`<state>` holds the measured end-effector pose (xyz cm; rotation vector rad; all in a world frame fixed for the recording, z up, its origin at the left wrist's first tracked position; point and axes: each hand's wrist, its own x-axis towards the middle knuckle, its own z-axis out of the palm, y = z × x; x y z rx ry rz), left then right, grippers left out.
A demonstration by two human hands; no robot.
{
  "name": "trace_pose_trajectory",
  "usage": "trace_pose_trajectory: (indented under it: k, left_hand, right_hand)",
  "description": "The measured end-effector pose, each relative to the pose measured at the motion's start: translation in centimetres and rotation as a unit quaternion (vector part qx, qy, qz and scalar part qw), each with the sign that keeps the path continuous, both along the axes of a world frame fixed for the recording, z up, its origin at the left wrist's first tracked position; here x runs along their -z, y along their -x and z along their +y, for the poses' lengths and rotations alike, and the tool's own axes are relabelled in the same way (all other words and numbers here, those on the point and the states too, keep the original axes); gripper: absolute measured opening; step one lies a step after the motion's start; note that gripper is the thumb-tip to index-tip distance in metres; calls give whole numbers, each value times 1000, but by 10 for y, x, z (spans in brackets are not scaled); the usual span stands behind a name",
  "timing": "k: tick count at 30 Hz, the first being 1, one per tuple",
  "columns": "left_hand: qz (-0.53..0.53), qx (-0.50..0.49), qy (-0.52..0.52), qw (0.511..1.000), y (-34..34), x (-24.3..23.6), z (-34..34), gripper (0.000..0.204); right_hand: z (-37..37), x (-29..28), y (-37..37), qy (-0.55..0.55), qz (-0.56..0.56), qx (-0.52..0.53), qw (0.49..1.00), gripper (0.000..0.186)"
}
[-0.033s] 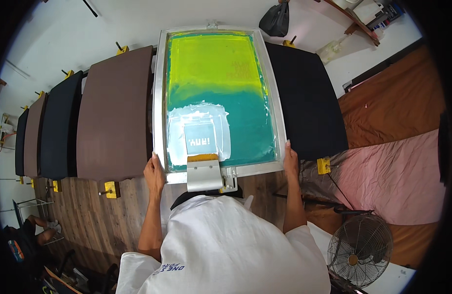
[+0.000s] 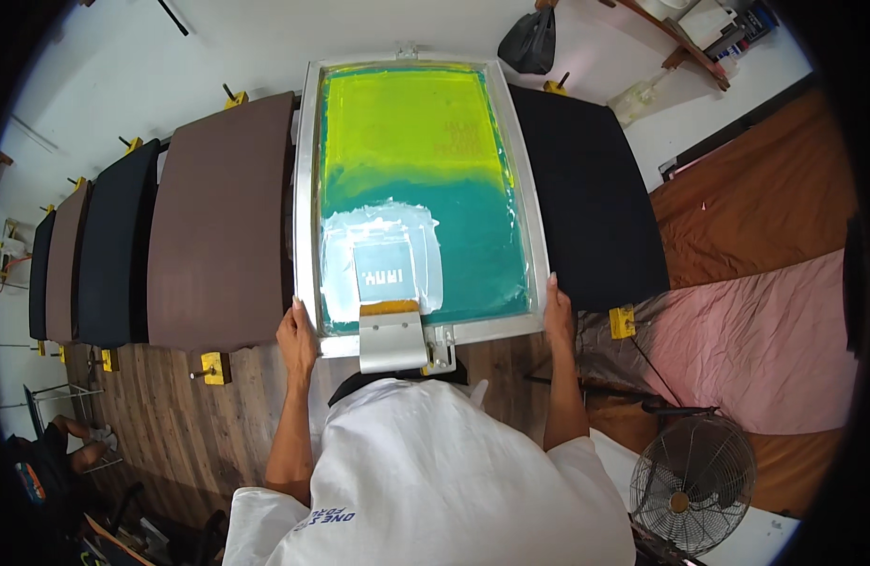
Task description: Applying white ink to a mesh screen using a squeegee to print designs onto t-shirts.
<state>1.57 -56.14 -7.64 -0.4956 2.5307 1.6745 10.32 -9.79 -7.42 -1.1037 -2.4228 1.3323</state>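
A screen-printing frame [image 2: 306, 189] with an aluminium rim lies flat in front of me. Its mesh runs from yellow-green at the far end to teal near me. A patch of white ink [image 2: 341, 255] covers the near left of the mesh. A squeegee [image 2: 391, 321] with a metal handle rests on that patch, over the near rim. My left hand [image 2: 298, 338] grips the frame's near left corner. My right hand [image 2: 556, 311] grips its near right corner.
Brown and black padded boards [image 2: 218, 226] stand in a row to the left, and a black board [image 2: 586, 198] lies to the right. Yellow clamps [image 2: 215, 366] sit at their near ends. A floor fan [image 2: 692, 479] stands lower right, near pink cloth [image 2: 756, 349]. A person [image 2: 67, 443] crouches lower left.
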Motion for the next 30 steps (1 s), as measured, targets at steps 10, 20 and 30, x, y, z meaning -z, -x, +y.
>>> trace_pose_trajectory:
  k: [10,20,30]
  left_hand:
    - [12,-19,22,999,-7,9,4,69]
    - [-2,-35,5,999,-6,5,7,66]
    - [-49,-10,11,999,-2,14,4,74]
  right_hand:
    - [2,16,-8,51,47,30,997,71]
    - [6,20,-5,28,9,20,999,71]
    - [3,8,-1,-9,-2,15,1000,70]
